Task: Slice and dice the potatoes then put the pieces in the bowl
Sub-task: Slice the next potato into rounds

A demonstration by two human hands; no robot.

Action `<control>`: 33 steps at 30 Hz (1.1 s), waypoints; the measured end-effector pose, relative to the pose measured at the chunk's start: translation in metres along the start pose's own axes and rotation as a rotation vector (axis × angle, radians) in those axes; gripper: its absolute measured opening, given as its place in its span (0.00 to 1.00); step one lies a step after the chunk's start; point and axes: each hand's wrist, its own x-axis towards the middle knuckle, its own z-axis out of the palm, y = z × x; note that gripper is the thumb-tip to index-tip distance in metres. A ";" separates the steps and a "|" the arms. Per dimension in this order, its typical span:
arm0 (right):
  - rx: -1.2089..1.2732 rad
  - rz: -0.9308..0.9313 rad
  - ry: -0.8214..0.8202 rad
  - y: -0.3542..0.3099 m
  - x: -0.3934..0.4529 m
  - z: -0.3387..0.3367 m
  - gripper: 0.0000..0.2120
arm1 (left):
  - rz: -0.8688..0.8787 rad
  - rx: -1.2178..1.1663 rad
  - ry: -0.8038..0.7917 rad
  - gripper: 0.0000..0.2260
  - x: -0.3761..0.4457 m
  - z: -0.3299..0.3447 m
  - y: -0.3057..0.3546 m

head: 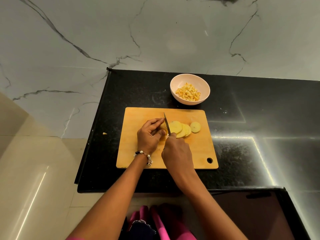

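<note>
The left hand [150, 134] is curling its fingers around the peeled yellow potato [163, 129] on the wooden cutting board [138, 153]. The right hand [177, 151] is gripping the steel knife [167, 123], blade pointing away, just beside the left fingertips.

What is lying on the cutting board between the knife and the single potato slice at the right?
In the head view, a fanned row of overlapping potato slices lies between the knife and the single slice, on the cutting board.
</note>
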 end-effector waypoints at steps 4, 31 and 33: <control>-0.013 -0.027 0.012 -0.005 0.003 -0.003 0.12 | -0.013 -0.004 0.012 0.20 0.001 0.001 0.001; -0.066 -0.060 -0.028 -0.001 -0.003 0.016 0.14 | -0.091 -0.024 0.004 0.19 0.000 -0.002 0.005; -0.036 -0.065 -0.021 0.000 0.007 0.020 0.13 | -0.102 -0.029 0.008 0.19 0.001 -0.004 0.005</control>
